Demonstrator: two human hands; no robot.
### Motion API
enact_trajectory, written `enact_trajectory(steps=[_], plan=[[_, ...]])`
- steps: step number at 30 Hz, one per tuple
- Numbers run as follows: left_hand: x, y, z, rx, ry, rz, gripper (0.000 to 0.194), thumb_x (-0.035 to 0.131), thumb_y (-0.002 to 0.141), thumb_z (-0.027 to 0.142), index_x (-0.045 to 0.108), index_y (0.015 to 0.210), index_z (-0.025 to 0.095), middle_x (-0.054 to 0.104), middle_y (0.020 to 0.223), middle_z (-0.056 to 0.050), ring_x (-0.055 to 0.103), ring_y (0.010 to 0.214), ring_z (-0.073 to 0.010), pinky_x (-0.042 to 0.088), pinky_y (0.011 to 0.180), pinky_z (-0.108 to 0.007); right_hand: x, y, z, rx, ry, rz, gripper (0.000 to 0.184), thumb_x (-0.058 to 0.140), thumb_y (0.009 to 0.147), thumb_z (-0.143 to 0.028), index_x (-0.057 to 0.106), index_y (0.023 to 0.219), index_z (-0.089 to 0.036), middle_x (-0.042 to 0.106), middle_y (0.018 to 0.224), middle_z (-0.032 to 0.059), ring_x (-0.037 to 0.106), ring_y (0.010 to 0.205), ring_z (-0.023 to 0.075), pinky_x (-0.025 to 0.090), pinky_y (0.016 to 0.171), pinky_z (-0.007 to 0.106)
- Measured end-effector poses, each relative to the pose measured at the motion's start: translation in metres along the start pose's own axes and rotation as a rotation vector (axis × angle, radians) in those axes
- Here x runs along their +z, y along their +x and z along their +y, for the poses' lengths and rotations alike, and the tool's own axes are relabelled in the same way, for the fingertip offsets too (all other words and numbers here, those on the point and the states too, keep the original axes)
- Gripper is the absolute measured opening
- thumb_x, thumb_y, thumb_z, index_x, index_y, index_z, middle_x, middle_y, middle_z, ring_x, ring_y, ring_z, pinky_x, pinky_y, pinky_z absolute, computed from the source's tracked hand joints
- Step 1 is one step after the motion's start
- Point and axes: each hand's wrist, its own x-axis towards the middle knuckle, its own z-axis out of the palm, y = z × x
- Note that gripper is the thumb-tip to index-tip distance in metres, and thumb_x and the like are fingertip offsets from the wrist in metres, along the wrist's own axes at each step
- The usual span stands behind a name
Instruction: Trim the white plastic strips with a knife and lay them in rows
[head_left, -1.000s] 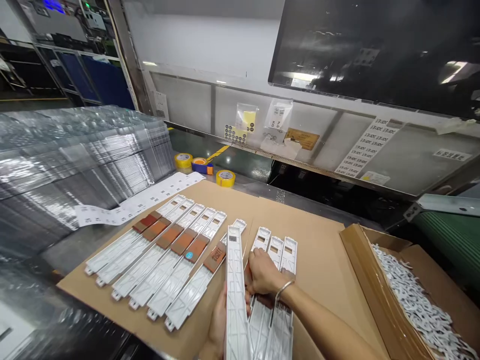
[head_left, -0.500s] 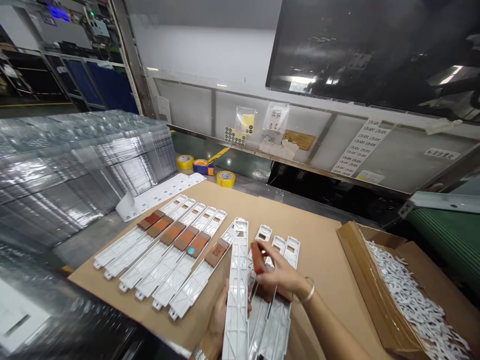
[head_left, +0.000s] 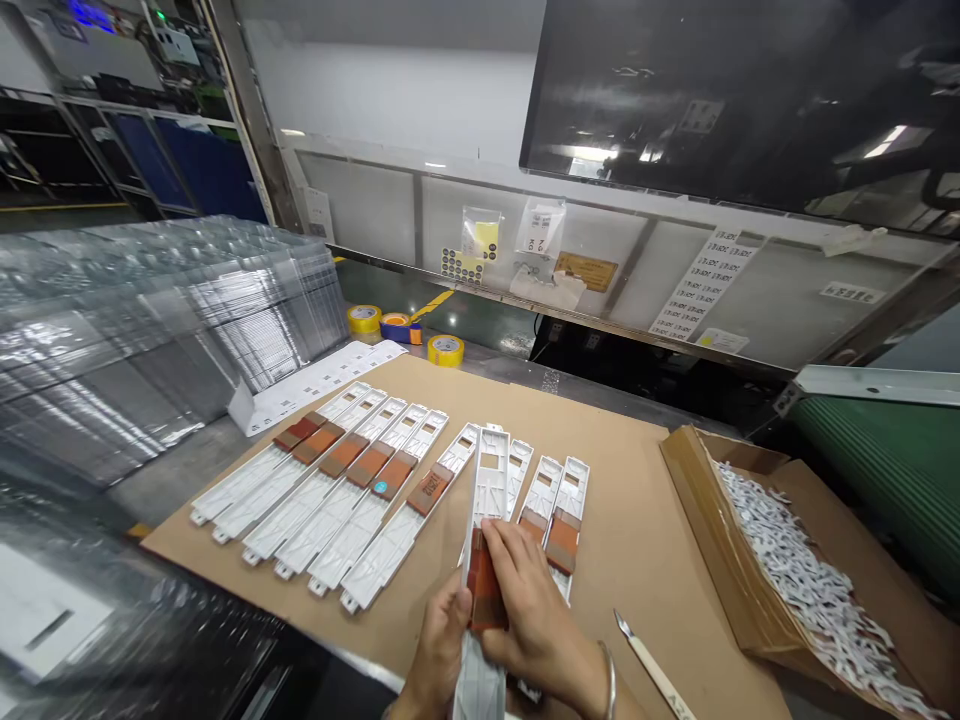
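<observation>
My left hand [head_left: 436,640] is closed around a long white plastic strip [head_left: 490,485] with ribs and a rectangular window near its far end. My right hand [head_left: 532,605] grips a reddish-brown block [head_left: 484,580] lying against that strip, its fingers over the block's right side. Part of the block and strip is hidden by the hands. Just to the right lie similar white strips, one bearing an orange-brown block [head_left: 562,542]. On the left, several more strips are laid out side by side, including one with a dark-marked brown block [head_left: 430,488].
Brown cardboard [head_left: 622,470] covers the bench. A pale-handled knife [head_left: 654,665] lies at lower right, near a cardboard box [head_left: 709,540] of small white pieces [head_left: 795,570]. Tape rolls [head_left: 445,349] stand at the back, with stacked clear plastic trays [head_left: 262,310] at left.
My right hand has brought the reddish-brown block down onto the held strip. The hand moved left and toward me, uncovering the strips at right. The knife has come into view.
</observation>
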Motion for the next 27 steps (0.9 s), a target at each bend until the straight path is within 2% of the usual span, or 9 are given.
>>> enact_trajectory(steps=[6,10,13,15,17,19,22,25,27], plan=[[-0.003,-0.013,0.0,0.023,0.062,-0.082,0.045,0.062,0.075,0.041,0.06,0.109,0.012,0.064,0.102,-0.013,0.055,0.101,-0.0299,0.04,0.09,-0.039,-0.003,-0.014,-0.006,-0.006,0.076,-0.002,0.091,0.05,0.062,-0.013,0.01,0.143,-0.015,0.023,0.144,0.0151,0.017,0.134,0.0291,0.022,0.106,0.048],[0.005,-0.023,0.01,0.041,0.061,-0.081,0.046,0.057,0.077,0.044,0.059,0.111,0.013,0.065,0.096,-0.013,0.057,0.097,-0.0303,0.042,0.087,-0.041,0.004,-0.024,-0.011,0.098,0.334,0.083,0.097,0.061,0.072,-0.044,0.002,0.145,-0.018,0.005,0.149,0.0141,0.001,0.137,0.0311,0.022,0.106,0.049],[0.009,-0.03,0.017,0.033,0.109,-0.068,0.049,0.06,0.073,0.046,0.061,0.108,0.013,0.064,0.091,-0.013,0.057,0.093,-0.0312,0.044,0.083,-0.042,0.016,-0.02,-0.018,0.291,0.609,0.244,0.081,0.042,0.082,-0.058,0.008,0.144,-0.019,0.027,0.143,0.0137,0.023,0.134,0.0253,0.032,0.101,0.041],[0.009,-0.035,0.017,0.002,0.127,-0.052,0.051,0.065,0.069,0.046,0.061,0.107,0.013,0.064,0.086,-0.012,0.058,0.088,-0.031,0.046,0.079,-0.042,0.022,-0.012,-0.024,0.467,0.785,0.412,0.064,0.032,0.086,-0.06,0.03,0.136,-0.02,0.049,0.126,0.0123,0.046,0.118,0.023,0.04,0.093,0.036],[0.006,-0.038,0.013,-0.011,0.164,-0.02,0.049,0.069,0.065,0.043,0.063,0.103,0.013,0.063,0.078,-0.011,0.058,0.082,-0.0301,0.046,0.076,-0.041,0.026,-0.003,-0.03,0.591,0.888,0.525,0.052,0.035,0.085,-0.061,0.05,0.112,-0.02,0.063,0.1,0.0078,0.06,0.091,0.0211,0.046,0.08,0.032],[0.0,-0.04,0.006,0.004,0.231,0.027,0.04,0.07,0.064,0.04,0.066,0.095,0.015,0.061,0.07,-0.009,0.057,0.077,-0.0292,0.047,0.075,-0.039,0.029,0.004,-0.034,0.63,0.911,0.557,0.045,0.045,0.081,-0.062,0.055,0.09,-0.02,0.063,0.077,0.002,0.058,0.07,0.0181,0.047,0.068,0.029],[-0.007,-0.039,0.0,0.022,0.338,0.068,0.032,0.068,0.067,0.038,0.067,0.09,0.017,0.062,0.072,-0.01,0.057,0.083,-0.0312,0.045,0.08,-0.038,0.037,0.009,-0.032,0.671,0.881,0.583,0.043,0.049,0.079,-0.062,0.054,0.082,-0.019,0.06,0.068,-0.0005,0.056,0.063,0.0165,0.046,0.062,0.027],[-0.01,-0.034,0.004,0.016,0.479,0.143,0.042,0.062,0.072,0.04,0.061,0.107,0.018,0.065,0.098,-0.013,0.053,0.105,-0.0345,0.037,0.095,-0.041,0.049,0.018,-0.023,0.708,0.851,0.586,0.048,0.041,0.084,-0.062,0.057,0.091,-0.017,0.064,0.076,0.0033,0.058,0.071,0.0189,0.047,0.064,0.03],[-0.014,-0.028,0.011,0.01,0.63,0.176,0.06,0.063,0.072,0.04,0.048,0.125,0.017,0.052,0.127,-0.015,0.041,0.122,-0.0335,0.027,0.104,-0.043,0.056,0.029,-0.015,0.718,0.812,0.591,0.054,0.03,0.088,-0.06,0.056,0.103,-0.015,0.065,0.086,0.0072,0.06,0.084,0.0215,0.048,0.071,0.033]])
